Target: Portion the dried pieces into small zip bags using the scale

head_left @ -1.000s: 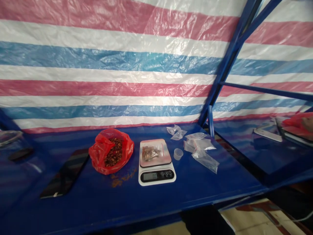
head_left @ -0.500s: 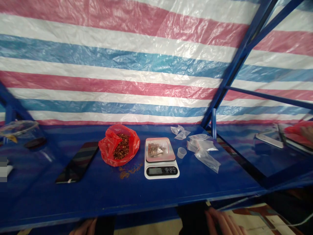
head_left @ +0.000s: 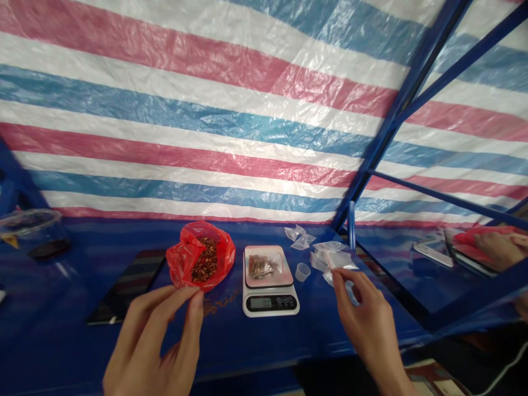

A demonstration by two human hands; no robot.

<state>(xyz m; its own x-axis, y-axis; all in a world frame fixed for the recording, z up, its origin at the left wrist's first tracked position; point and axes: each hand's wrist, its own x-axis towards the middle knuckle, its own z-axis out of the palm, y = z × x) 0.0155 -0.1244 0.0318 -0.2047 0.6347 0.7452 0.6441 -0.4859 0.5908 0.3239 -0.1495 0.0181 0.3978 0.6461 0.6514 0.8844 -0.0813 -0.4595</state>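
Observation:
My left hand [head_left: 159,335] is raised over the blue shelf [head_left: 289,341], fingers apart and holding nothing, its fingertips close to the red plastic bag [head_left: 181,258] of brown seeds. My right hand [head_left: 365,316] reaches to the pile of small clear plastic bags [head_left: 330,254], its fingertips touching one of them. Between the hands stands a white kitchen scale [head_left: 268,280] with a small clear bag of seeds [head_left: 259,266] on its platform. A little clear cup [head_left: 302,271] sits just right of the scale.
A dark phone [head_left: 124,283] lies left of the red bag. Some spilled seeds [head_left: 218,303] lie in front of the bag. A clear container [head_left: 31,231] stands far left. Blue frame bars [head_left: 371,165] rise on the right; beyond them another person's hand [head_left: 499,247] rests by a red bag.
Both my hands have come up from the bottom edge: the left toward the red bag, the right onto the clear bags. The view has tilted slightly.

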